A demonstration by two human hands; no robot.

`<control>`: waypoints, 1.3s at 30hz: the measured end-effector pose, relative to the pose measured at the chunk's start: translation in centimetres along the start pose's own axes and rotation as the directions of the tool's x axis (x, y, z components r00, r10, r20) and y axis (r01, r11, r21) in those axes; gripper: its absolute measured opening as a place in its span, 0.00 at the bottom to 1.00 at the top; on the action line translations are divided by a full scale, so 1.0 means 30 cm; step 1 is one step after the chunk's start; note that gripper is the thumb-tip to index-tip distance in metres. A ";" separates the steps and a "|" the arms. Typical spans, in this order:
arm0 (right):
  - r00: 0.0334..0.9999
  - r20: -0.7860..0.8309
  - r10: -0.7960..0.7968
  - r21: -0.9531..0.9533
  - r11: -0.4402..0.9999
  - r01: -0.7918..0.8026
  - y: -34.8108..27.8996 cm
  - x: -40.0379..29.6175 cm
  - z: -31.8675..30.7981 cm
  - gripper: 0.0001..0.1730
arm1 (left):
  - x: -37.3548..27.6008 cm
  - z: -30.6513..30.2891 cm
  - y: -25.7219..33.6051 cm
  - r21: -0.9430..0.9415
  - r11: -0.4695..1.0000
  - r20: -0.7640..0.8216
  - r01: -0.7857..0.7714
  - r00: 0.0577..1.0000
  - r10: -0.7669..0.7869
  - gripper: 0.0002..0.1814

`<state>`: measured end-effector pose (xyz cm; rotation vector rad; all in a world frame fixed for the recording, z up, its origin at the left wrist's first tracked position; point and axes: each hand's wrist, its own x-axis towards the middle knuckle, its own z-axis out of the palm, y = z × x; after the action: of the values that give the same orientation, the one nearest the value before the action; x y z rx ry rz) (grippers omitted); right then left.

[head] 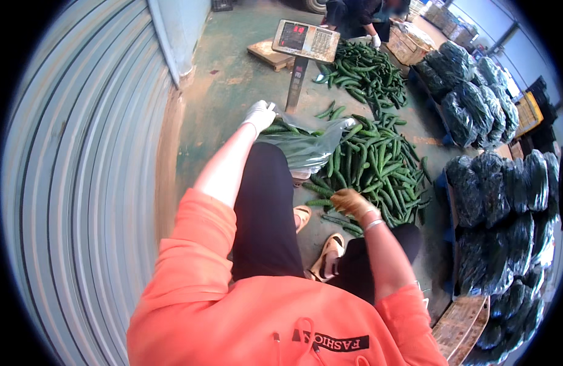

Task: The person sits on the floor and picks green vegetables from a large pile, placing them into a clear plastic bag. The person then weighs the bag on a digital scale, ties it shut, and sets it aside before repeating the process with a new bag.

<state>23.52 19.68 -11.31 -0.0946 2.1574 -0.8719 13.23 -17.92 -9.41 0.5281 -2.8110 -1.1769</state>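
Note:
My left hand [260, 115], in a white glove, is closed on the edge of a clear plastic bag [309, 145]. Cucumbers [288, 128] lie in the bag, which rests on the low platform under the scale's display post. My right hand [352, 203], in a soiled brownish glove, is over the near left edge of a large heap of cucumbers [377, 160] on the floor. Its fingers are blurred, and whether it holds anything does not show. Beyond the bag stands the scale's display [305, 40] with lit red digits.
A co-worker's gloved hand [376, 41] is at a second cucumber heap [366, 71]. Filled plastic bags [480, 105] are stacked along the right. A wooden board [270, 54] lies behind the scale, and a corrugated metal shutter [93, 183] runs along the left.

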 end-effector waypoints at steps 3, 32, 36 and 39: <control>0.960 0.280 -0.029 -0.179 0.980 0.082 0.277 0.145 0.189 0.18 | -0.052 -0.073 0.087 0.139 0.990 0.003 -0.007 1.000 0.007 0.22; 0.653 0.750 -0.104 0.257 0.955 -0.144 -0.268 0.209 0.707 0.32 | 0.197 -0.271 0.017 0.309 0.928 0.167 -0.208 0.973 0.162 0.18; 0.971 0.110 -0.212 -0.445 0.863 0.239 -0.232 0.255 0.450 0.22 | 0.138 -0.235 0.021 0.157 0.965 0.266 -0.209 0.950 0.163 0.19; 0.890 -0.280 -0.360 -0.670 0.737 0.087 -0.466 0.086 0.089 0.15 | 0.142 -0.300 -0.066 0.239 0.940 0.262 -0.242 0.949 0.177 0.18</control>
<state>20.71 6.68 -5.59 -0.5930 2.7997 -0.2278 11.38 -26.75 -4.77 0.0898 -3.1551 -0.8751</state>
